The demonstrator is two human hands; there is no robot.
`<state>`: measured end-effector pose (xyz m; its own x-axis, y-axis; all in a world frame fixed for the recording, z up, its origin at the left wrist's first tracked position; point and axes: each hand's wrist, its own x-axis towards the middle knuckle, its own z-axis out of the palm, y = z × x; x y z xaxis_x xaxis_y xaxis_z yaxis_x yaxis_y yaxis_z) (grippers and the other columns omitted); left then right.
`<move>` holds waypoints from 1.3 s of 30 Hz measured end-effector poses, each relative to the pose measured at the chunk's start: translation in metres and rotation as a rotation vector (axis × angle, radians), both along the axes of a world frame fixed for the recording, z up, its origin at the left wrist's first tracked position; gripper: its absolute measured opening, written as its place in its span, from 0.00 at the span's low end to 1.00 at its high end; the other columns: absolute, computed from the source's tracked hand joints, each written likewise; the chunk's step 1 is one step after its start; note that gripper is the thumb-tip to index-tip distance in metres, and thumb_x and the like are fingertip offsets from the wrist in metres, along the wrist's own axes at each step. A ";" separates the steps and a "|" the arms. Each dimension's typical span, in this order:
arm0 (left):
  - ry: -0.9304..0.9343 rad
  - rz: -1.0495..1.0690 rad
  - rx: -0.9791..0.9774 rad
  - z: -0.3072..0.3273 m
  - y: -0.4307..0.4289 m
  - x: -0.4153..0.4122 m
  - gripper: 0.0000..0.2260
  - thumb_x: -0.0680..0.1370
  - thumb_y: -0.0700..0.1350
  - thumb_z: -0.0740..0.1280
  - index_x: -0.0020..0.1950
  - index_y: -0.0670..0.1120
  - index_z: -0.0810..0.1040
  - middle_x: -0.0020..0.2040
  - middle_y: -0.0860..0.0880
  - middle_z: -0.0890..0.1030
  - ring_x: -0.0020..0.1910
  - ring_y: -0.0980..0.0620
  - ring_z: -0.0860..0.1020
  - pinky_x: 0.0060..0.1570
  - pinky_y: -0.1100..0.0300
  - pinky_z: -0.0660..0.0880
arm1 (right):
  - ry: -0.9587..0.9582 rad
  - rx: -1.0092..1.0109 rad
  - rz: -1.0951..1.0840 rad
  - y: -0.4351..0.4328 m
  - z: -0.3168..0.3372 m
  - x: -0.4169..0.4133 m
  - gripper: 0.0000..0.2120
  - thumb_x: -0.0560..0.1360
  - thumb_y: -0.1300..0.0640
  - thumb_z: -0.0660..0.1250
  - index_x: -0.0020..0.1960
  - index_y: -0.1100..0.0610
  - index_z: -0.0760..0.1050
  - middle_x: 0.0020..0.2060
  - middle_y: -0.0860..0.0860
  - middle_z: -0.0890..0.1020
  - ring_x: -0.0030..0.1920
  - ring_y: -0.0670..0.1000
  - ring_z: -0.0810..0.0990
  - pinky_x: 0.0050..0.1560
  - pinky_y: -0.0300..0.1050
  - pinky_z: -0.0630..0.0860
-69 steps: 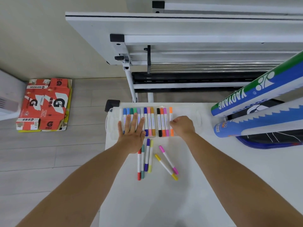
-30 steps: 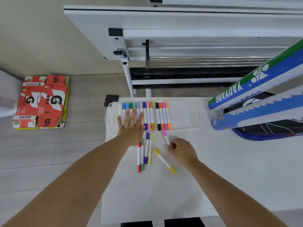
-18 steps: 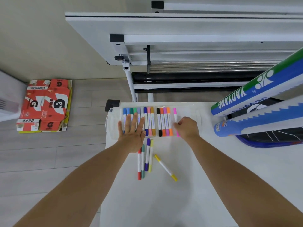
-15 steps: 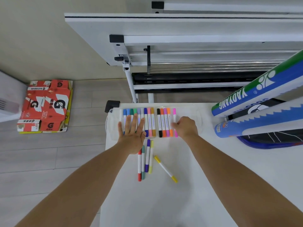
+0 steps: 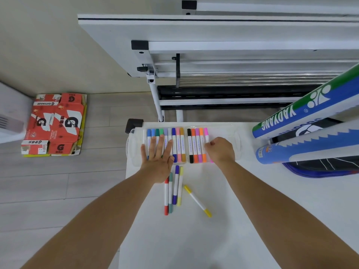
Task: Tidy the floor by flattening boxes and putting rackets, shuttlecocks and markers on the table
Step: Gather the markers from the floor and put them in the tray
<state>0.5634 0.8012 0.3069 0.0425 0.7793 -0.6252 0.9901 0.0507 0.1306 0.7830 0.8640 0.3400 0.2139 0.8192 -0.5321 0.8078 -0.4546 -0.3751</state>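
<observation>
My right hand, fingers curled, pinches the pink marker; pressed crooked, it could pop out the orange marker left of my hand.

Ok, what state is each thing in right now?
Left hand, flat on the left group of cased markers.
Right hand, fingers curled on the pink marker.
Pink marker, in the marker case, last on the right.
Marker case, right end unfilled.
Four loose markers, side by side on the table.
Yellow marker, loose, slanted, apart from them.
Red boxes, flattened, on the floor.
Shuttlecock tubes, lying over the racket bag.
</observation>
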 end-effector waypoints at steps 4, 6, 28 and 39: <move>0.004 0.000 0.000 -0.001 0.000 0.000 0.29 0.83 0.60 0.39 0.72 0.56 0.20 0.71 0.49 0.17 0.71 0.43 0.20 0.72 0.35 0.31 | 0.022 -0.016 0.004 0.003 -0.008 -0.003 0.17 0.79 0.48 0.63 0.34 0.54 0.73 0.30 0.48 0.77 0.30 0.46 0.76 0.30 0.38 0.68; 0.001 -0.001 0.004 -0.001 0.000 0.000 0.29 0.83 0.60 0.39 0.72 0.56 0.20 0.71 0.49 0.17 0.71 0.43 0.20 0.72 0.35 0.32 | 0.020 -0.027 0.004 0.004 -0.012 -0.002 0.16 0.79 0.46 0.63 0.37 0.53 0.75 0.32 0.48 0.78 0.32 0.46 0.77 0.30 0.38 0.68; 0.013 0.035 -0.104 0.005 0.008 0.002 0.29 0.84 0.59 0.40 0.72 0.55 0.20 0.70 0.49 0.17 0.70 0.42 0.19 0.71 0.34 0.32 | -0.072 0.152 0.158 -0.018 -0.006 0.005 0.11 0.80 0.51 0.61 0.42 0.54 0.74 0.38 0.50 0.79 0.39 0.50 0.79 0.38 0.45 0.77; -0.004 0.030 -0.153 0.016 0.008 0.001 0.28 0.84 0.59 0.39 0.73 0.55 0.21 0.71 0.49 0.17 0.70 0.43 0.20 0.72 0.34 0.32 | -0.038 -0.080 0.673 -0.153 0.004 0.009 0.15 0.74 0.41 0.67 0.47 0.51 0.69 0.44 0.46 0.74 0.41 0.48 0.73 0.36 0.40 0.67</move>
<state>0.5645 0.8097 0.3226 0.0236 0.6759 -0.7366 0.9874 0.0994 0.1229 0.7920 0.7112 0.3436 -0.3090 0.7388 -0.5989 0.9365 0.1268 -0.3268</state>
